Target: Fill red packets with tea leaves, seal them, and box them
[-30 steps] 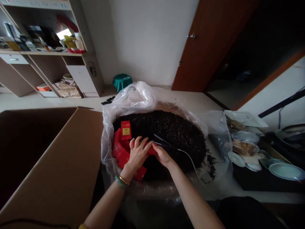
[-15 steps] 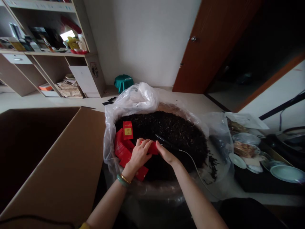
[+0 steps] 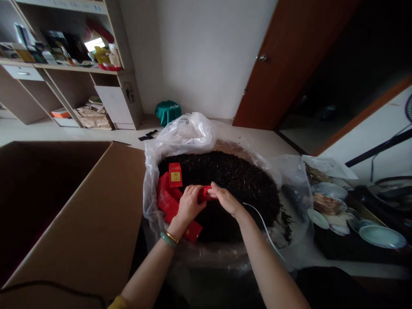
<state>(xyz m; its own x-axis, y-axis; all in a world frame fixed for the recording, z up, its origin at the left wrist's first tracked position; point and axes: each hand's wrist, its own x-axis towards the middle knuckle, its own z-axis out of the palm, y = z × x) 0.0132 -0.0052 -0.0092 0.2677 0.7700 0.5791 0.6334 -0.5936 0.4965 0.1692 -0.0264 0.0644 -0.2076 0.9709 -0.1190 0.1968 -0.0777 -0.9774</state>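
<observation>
Over a heap of dark dried leaves resembling loose tea (image 3: pixel 244 171), my left hand (image 3: pixel 190 204) is closed around a small red packet (image 3: pixel 204 194). My right hand (image 3: pixel 227 199) is at the packet's right end, its fingers pressed against it and partly covering it. A similar red packet with a gold label (image 3: pixel 175 176) lies on the leaves just beyond my left hand. More red packets (image 3: pixel 166 197) are piled at the left side of the heap, one of them partly under my left wrist. A clear plastic bag (image 3: pixel 151 184) surrounds the leaves.
An open cardboard box (image 3: pixel 96 214) stands at the left. A white cable (image 3: pixel 265 227) runs down from beside my right wrist. To the right are a tub of brown pieces (image 3: pixel 328 201) and a pale round lid (image 3: pixel 383 236). A green bin (image 3: pixel 168 113) stands by the wall.
My right hand has shifted its fingers further over the packet, and the packet has tilted between my hands. The dark pen-like tool on the leaves is now hidden. The view has moved slightly.
</observation>
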